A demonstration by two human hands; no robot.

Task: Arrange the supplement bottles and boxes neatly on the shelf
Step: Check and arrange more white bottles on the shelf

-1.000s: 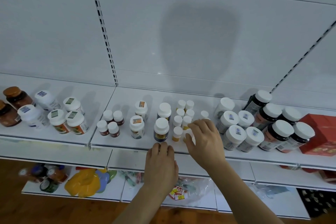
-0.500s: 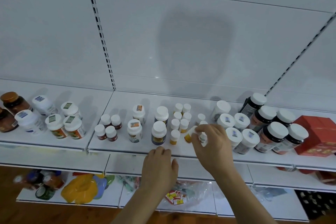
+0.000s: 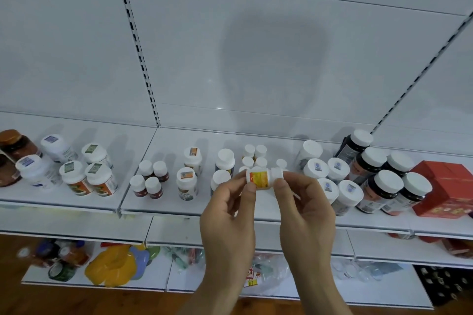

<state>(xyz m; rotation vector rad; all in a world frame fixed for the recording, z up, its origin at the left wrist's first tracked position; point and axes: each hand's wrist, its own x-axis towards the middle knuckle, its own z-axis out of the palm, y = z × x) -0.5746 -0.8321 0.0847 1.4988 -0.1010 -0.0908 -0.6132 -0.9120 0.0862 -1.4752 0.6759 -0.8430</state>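
Observation:
A small white bottle with a yellow-orange label (image 3: 261,178) lies sideways in the air above the shelf's front edge (image 3: 179,210). My left hand (image 3: 227,215) pinches its base end. My right hand (image 3: 304,207) pinches its white cap end. Behind my hands a cluster of small white-capped bottles (image 3: 253,153) stands on the shelf. Two larger white bottles (image 3: 225,161) stand just left of them. Part of the cluster is hidden by my fingers.
Dark bottles with white caps (image 3: 378,181) and a red box (image 3: 445,186) crowd the shelf's right end. Small brown bottles (image 3: 149,179) and labelled white bottles (image 3: 87,174) stand to the left. The lower shelf (image 3: 158,286) holds bags and coloured packaging.
My right hand lifted the small yellow-labelled bottle off the shelf. My left hand rose from the shelf's front edge and took hold of the bottle's other end.

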